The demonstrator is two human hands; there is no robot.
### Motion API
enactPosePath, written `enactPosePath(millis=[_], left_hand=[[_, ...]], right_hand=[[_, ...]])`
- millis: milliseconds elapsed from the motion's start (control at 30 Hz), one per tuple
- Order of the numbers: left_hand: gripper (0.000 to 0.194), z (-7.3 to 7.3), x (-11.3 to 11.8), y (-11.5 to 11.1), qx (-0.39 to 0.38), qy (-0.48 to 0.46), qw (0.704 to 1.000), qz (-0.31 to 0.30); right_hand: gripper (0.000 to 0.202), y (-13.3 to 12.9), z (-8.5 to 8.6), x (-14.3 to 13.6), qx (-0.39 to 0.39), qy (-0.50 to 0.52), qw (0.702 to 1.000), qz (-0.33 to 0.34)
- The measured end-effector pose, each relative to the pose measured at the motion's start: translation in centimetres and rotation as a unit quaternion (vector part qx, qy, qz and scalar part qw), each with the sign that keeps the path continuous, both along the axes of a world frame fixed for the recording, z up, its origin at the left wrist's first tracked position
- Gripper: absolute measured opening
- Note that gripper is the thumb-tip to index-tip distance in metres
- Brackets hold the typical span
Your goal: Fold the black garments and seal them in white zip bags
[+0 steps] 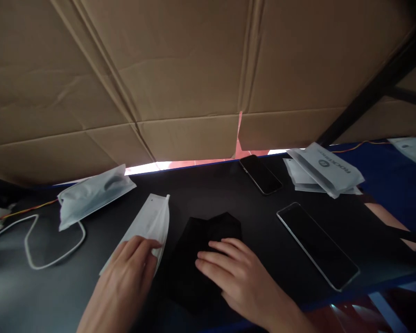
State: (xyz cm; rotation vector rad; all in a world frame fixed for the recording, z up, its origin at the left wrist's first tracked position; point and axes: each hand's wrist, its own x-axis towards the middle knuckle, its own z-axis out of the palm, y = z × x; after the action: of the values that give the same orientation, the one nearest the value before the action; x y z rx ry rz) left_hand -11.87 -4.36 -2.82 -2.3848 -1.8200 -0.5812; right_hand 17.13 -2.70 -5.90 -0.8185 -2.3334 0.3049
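My left hand [130, 266] is on a white, translucent flat bag [151, 217], its fingers curled together at the bag's right edge. Just right of the bag, a folded black cloth-like item [194, 259] lies on the dark mat. My right hand [237, 273] rests on the black item with its fingers stretched out, palm down. What lies under the fingertips of my left hand is partly hidden.
Two phones, one farther back [261, 175] and one nearer [318, 246], lie at the right. Printed white pouches [327, 169] sit behind them. A filled pouch [95, 194] and white cable [38, 267] are at the left. Cardboard [187, 60] stands behind. Someone's arm [390, 217] shows at right.
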Motion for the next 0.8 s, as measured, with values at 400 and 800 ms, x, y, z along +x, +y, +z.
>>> enactPosePath(millis=[400,800], left_hand=[[0.033,0.0,1.9,0.3,-0.068,-0.032,0.997,-0.024],[0.010,0.2,2.9,-1.2,-0.069,-0.230,0.970,0.027]], right_hand=[[0.079,-0.8,1.7,-0.7,-0.018,0.115,0.984,-0.138],[0.029,-1.3,2.0,-3.2,-0.032,-0.042,0.995,-0.084]])
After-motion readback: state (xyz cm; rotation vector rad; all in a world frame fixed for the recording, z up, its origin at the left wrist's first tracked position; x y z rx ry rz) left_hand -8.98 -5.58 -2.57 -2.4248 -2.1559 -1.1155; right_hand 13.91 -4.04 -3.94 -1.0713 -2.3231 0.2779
